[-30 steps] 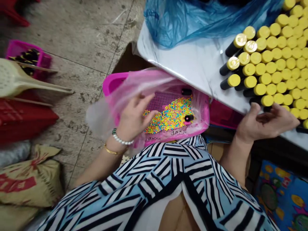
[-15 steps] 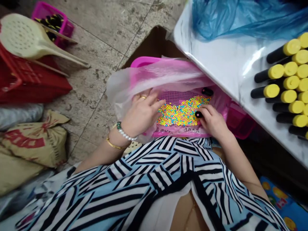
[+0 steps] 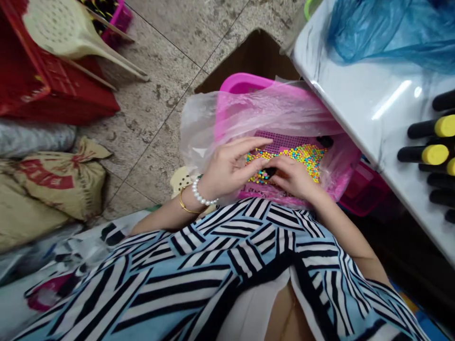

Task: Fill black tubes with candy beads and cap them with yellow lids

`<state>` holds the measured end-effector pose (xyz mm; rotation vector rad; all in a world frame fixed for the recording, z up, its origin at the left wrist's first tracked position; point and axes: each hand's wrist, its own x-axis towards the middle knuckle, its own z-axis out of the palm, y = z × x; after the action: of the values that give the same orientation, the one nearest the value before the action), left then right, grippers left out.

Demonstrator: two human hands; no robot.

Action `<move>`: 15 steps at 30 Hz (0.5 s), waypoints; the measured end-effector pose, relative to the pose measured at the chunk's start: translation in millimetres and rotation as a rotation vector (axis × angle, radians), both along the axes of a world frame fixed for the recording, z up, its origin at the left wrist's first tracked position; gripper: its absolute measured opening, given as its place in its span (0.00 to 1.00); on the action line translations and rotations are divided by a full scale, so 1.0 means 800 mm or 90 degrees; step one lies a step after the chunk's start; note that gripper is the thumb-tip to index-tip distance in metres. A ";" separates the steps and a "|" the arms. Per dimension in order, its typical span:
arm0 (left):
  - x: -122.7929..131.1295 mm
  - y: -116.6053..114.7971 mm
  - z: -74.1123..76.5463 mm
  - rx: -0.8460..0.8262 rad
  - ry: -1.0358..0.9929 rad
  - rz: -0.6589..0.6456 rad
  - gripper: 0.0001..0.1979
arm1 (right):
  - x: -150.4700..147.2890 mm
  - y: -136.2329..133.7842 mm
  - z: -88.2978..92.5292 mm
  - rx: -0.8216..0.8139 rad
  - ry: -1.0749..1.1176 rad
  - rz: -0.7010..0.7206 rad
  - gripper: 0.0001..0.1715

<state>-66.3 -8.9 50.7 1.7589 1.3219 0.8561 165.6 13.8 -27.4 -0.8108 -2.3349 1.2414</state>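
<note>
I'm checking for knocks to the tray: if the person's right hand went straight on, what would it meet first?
Probably the small black piece just past the fingertips of the right hand, among the coloured beads. Depth is unclear, so it may already touch it.

The left hand [image 3: 231, 166] and right hand [image 3: 294, 177] hide most of the small black piece [image 3: 270, 173] among the beads [image 3: 296, 158].

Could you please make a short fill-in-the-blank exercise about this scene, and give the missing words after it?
1. The left hand and the right hand are above a tray of the colour ____.
2. The pearl bracelet is on the ____ wrist.
3. The tubes on the marble table top have black bodies and ____ caps.
4. The plastic bag on the table top is ____.

Missing words: pink; left; yellow; blue.
</note>
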 end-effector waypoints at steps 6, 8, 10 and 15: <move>0.020 0.006 -0.019 -0.012 -0.034 -0.090 0.24 | 0.038 -0.011 0.016 -0.153 0.119 -0.238 0.15; 0.028 0.006 -0.028 0.013 -0.014 -0.142 0.26 | 0.034 -0.021 0.012 -0.174 0.141 -0.283 0.18; 0.034 0.005 -0.038 0.033 0.001 -0.152 0.27 | 0.028 -0.029 0.008 -0.173 0.151 -0.310 0.19; 0.037 0.000 -0.053 0.070 0.004 -0.141 0.24 | 0.022 -0.036 0.017 -0.058 0.128 -0.313 0.15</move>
<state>-36.5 -9.2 8.2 1.9526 1.0763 0.8121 182.9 -15.1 -13.5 -1.1459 -1.7840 1.1505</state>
